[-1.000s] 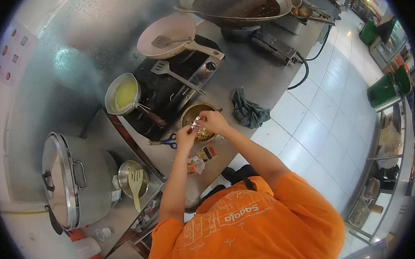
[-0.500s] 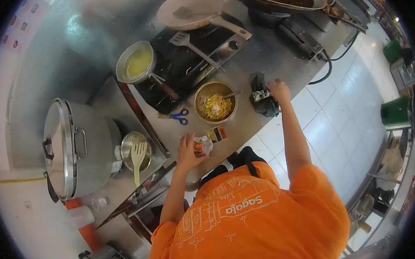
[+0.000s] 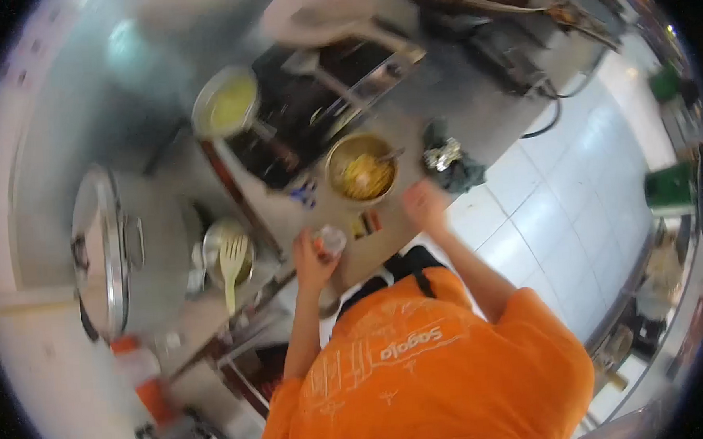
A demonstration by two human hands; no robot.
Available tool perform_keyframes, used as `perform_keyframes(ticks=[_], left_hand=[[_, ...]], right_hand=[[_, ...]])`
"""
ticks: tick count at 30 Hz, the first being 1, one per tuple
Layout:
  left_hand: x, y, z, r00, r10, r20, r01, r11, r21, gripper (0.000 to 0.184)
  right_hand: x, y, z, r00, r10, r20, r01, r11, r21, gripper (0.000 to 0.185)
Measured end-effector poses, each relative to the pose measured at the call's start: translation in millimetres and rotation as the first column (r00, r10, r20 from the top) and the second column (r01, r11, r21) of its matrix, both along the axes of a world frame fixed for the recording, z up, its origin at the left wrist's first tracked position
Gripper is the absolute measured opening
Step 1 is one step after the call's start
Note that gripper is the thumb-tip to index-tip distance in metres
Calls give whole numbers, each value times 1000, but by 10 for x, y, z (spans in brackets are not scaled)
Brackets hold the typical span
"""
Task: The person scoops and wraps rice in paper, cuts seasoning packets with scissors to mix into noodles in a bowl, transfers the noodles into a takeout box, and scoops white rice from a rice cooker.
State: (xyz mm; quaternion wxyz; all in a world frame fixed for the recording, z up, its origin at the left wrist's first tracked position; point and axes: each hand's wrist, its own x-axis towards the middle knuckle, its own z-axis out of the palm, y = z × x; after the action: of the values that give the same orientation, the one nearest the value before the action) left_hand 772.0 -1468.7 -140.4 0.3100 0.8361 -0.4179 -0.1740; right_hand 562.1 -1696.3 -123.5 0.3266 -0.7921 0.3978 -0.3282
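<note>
In my left hand (image 3: 312,260), at the counter's front edge, is a small orange-and-clear packet (image 3: 331,241), with my fingers closed around its side. My right hand (image 3: 426,204) hovers near the front edge, smeared by motion, so its fingers cannot be read. Up and right of it lies a dark plastic bag (image 3: 467,175) with crumpled silver foil (image 3: 443,156) on it. A metal bowl (image 3: 334,161) between the hands holds yellow corn-like food (image 3: 368,179) and a spoon. Small sachets (image 3: 366,224) lie just below the bowl.
Blue-handled scissors (image 3: 304,194) lie left of the bowl. Behind is a black stove (image 3: 277,156) with a pot (image 3: 200,108) of yellowish contents, a spatula and a pan (image 3: 317,11). A large lidded pot (image 3: 162,253) and a pale slotted turner (image 3: 230,261) are at left.
My right hand has left the dark bag and moved left and toward me. More silver foil now shows on the bag. My left hand with the packet has shifted slightly.
</note>
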Motion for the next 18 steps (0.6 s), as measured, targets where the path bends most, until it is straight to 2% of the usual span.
perform_keyframes(ticks=[1, 2, 3, 4, 5, 6, 7, 9, 12, 15, 16, 18], left_hand=[[24, -40, 14, 990, -35, 133, 33, 999, 16, 94], [-19, -78, 68, 962, -58, 266, 65, 998, -19, 98], [-68, -123, 132, 915, -64, 399, 92, 995, -50, 102], [-93, -124, 120, 902, -49, 429, 54, 999, 0, 100], [-159, -186, 231, 922, 5, 386, 30, 996, -84, 93], [-223, -225, 283, 901, 18, 434, 31, 994, -107, 84], [-275, -241, 330, 876, 40, 481, 22, 992, -124, 76], [-397, -125, 458, 878, -7, 478, 99, 981, -167, 62], [-448, -90, 355, 913, -44, 405, 156, 956, -249, 44], [-595, -45, 397, 953, -50, 298, 146, 941, -306, 32], [-639, -5, 437, 963, -50, 263, 137, 937, -321, 29], [-675, 69, 467, 908, -100, 406, 239, 921, -308, 27]], right_hand=[[-30, 203, -63, 932, 349, -100, -359, 927, -107, 18], [90, 386, -451, 799, 447, -402, -528, 842, -113, 25], [166, 512, -388, 844, 426, -327, -517, 808, -282, 26], [370, 567, -541, 736, 467, -489, -558, 829, -48, 27], [387, 595, -438, 701, 474, -533, -594, 802, -66, 37], [401, 628, -312, 664, 479, -574, -629, 773, -84, 47], [437, 700, -528, 677, 386, -626, -685, 641, -346, 55], [379, 856, -659, 606, 411, -681, -737, 611, -288, 64], [-21, 934, -550, 657, 529, -537, -712, 670, -211, 58], [-297, 873, -608, 634, 455, -625, -733, 610, -301, 53], [-320, 874, -696, 668, 475, -573, -714, 627, -313, 50], [-317, 825, -891, 728, 509, -460, -673, 660, -334, 45]])
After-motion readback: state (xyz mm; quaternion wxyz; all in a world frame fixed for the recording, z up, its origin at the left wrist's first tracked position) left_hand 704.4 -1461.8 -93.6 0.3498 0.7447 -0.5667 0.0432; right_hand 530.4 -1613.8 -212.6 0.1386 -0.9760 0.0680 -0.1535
